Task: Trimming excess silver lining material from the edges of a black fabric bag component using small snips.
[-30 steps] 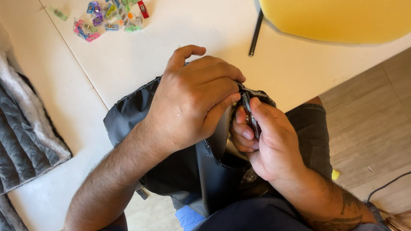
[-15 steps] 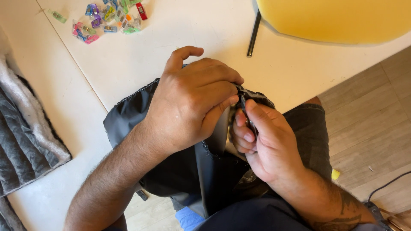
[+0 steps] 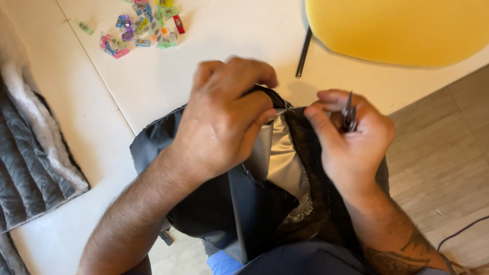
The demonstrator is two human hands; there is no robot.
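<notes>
Now both hands (image 3: 224,122) (image 3: 346,137) pinch dark fabric (image 3: 254,203) (edge between).

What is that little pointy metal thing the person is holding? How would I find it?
Start at the big yellow foam pad at the top right of the white table, then drop down to the right hand. The small metal tool sticks up from its fingers. It is thin, shiny and dark grey, unlike the soft black fabric beside it.

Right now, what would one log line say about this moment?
left hand: pinching dark grey fabric with silver lining | right hand: holding small dark metal tool, gripping fabric | pile of colourful plastic clips: on table
</notes>
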